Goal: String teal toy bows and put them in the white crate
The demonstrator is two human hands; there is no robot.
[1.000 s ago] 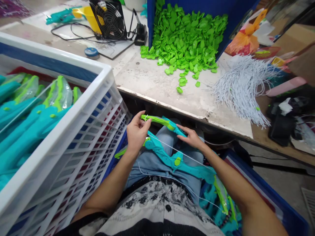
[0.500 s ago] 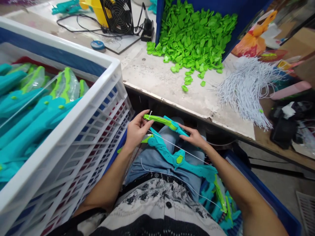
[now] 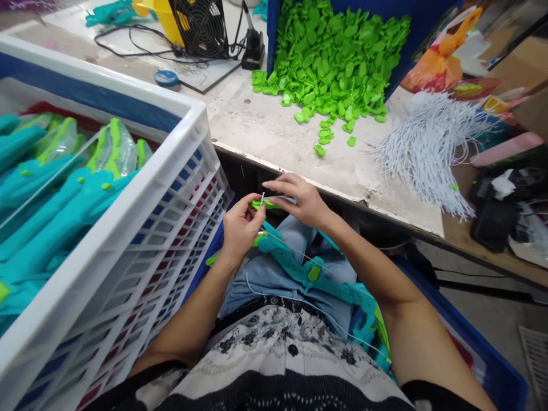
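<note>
A teal and green toy bow [image 3: 289,260] lies across my lap, with a white string [image 3: 295,249] running along it. Another bow's green tip [image 3: 268,204] is pinched between the thumb and fingers of my left hand [image 3: 242,225], and a short white string end [image 3: 262,197] sticks up there. My right hand [image 3: 302,200] hovers over this same limb, its fingers stretched toward the tip and apart from the thumb. It covers most of the limb, so whether it touches the limb is unclear.
At left stands a white crate [image 3: 194,123] filled with teal and green bows. Green plastic pieces [image 3: 342,57] spill from a blue bin onto the workbench [image 3: 248,128]. A bundle of white strings [image 3: 423,151] lies at right. Behind are a black fan [image 3: 201,25] and blue tape [image 3: 166,79].
My right hand has moved left and up, from the bow's teal middle to beside the green tip, letting go of the teal part. My left hand keeps its pinch on the tip.
</note>
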